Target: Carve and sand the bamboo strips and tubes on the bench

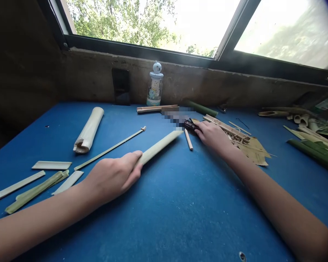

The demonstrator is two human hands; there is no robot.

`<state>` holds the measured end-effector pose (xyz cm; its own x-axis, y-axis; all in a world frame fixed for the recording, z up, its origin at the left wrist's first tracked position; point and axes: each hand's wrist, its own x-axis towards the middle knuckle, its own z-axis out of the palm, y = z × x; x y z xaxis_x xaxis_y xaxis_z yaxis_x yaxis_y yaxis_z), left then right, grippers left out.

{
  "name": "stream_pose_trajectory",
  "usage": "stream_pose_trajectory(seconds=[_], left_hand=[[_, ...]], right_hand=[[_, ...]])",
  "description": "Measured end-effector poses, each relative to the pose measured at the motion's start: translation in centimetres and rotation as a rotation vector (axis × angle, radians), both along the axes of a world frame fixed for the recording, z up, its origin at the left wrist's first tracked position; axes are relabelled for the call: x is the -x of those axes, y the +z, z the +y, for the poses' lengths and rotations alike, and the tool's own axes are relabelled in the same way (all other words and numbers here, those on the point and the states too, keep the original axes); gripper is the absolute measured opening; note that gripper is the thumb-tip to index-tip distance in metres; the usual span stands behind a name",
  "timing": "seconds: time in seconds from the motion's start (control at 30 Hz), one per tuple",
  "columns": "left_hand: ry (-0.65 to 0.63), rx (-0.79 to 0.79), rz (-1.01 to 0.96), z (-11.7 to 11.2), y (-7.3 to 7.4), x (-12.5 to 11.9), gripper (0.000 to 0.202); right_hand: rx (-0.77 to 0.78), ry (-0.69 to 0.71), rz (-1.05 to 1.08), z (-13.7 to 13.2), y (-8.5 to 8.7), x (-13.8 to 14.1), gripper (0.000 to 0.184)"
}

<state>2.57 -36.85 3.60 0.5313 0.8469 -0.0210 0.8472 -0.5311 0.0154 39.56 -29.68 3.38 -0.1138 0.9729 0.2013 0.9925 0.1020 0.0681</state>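
Observation:
My left hand grips the near end of a flat pale green bamboo strip, which slants up to the right above the blue table. Across from it, my right hand has its fingers closed on the dark handle of a knife; the front part is pixelated, so its blade cannot be made out. Just below this handle lies a short light wooden stick. A thin bamboo strip with a knobbed end rests beyond my left hand.
A pale bamboo tube and several cut strips lie left. Against the wall stand a phone and a clear bottle. A split bamboo piece and dry sheath lie right, with green bamboo farther over.

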Motion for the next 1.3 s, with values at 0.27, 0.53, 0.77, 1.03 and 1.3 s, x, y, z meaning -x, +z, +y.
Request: stream_pose_trajectory(seconds=[0.27, 0.53, 0.77, 1.03, 1.3], left_hand=[[0.142, 0.112, 0.022, 1.9, 1.1, 1.0, 0.052], [0.097, 0.146, 0.043, 1.4, 0.9, 0.7, 0.040], [0.099, 0.137, 0.058, 1.7, 1.2, 1.1, 0.029], [0.026, 0.096, 0.062, 0.8, 1.4, 1.1, 0.051], [0.036, 0.025, 0.147, -0.3, 1.8, 0.7, 0.035]], right_hand=[[0.140, -0.026, -0.107, 3.7, 2.4, 2.8, 0.036], [0.385, -0.244, -0.148, 6.3, 3.0, 4.1, 0.035], [0.383, -0.299, -0.009, 6.3, 5.1, 2.8, 0.033], [0.130, -0.343, 0.195, 1.1, 8.1, 1.0, 0.049], [0.162, -0.372, 0.993, -6.5, 8.2, -1.7, 0.058]])
